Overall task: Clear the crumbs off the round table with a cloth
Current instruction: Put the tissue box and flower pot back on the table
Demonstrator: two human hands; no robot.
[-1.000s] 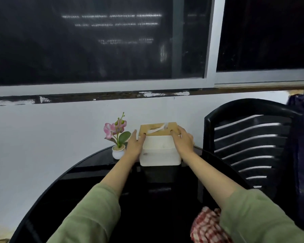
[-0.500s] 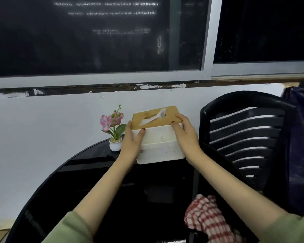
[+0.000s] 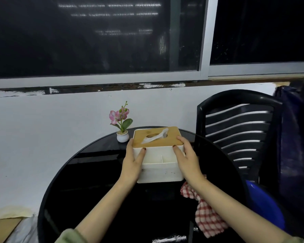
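A white tissue box (image 3: 161, 170) with a wooden lid is held between both my hands over the black round table (image 3: 98, 186). My left hand (image 3: 132, 162) grips its left side and my right hand (image 3: 187, 159) grips its right side. The box sits closer to me than the table's far edge; whether it touches the tabletop I cannot tell. A red-and-white checked cloth (image 3: 206, 218) lies crumpled on the table at the right, partly under my right forearm. No crumbs show on the dark glossy top.
A small white pot with a pink flower (image 3: 122, 125) stands at the table's far edge against the white wall. A black slatted plastic chair (image 3: 239, 130) stands to the right, with something blue (image 3: 267, 207) by its seat.
Both hands have lifted the tissue box from the far edge beside the flower pot and brought it toward me, to the middle of the table. The cloth has stayed on the table.
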